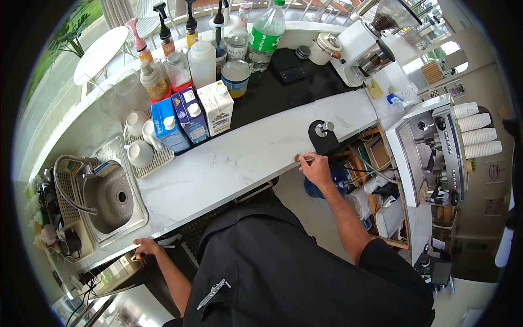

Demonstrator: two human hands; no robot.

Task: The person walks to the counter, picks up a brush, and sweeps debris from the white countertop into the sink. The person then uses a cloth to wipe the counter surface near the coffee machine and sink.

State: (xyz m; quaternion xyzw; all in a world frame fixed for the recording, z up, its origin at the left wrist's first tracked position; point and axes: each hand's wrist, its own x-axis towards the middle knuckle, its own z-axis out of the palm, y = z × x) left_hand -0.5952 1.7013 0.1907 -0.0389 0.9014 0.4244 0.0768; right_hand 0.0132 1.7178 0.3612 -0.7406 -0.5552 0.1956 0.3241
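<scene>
My right hand [316, 168] grips a small brush [309, 159] by its handle, with the brown bristles at the front edge of the white marble-look countertop [196, 184]. Just beyond that hand, a metal tamper [324, 128] stands on a black tamping mat [322, 141] that hangs over the edge. Dark specks [231, 162] are scattered on the countertop to the left. My left hand [148, 246] is at the counter's front edge, near the steel sink [141, 218]. Its fingers are partly hidden, so I cannot tell whether they hold anything.
Milk cartons [169, 126], white cups [140, 153], pump bottles [166, 41] and a large plastic bottle [265, 36] line the back. A coffee grinder [351, 49] and an espresso machine [433, 151] stand to the right. Below sits a blue water jug [312, 189].
</scene>
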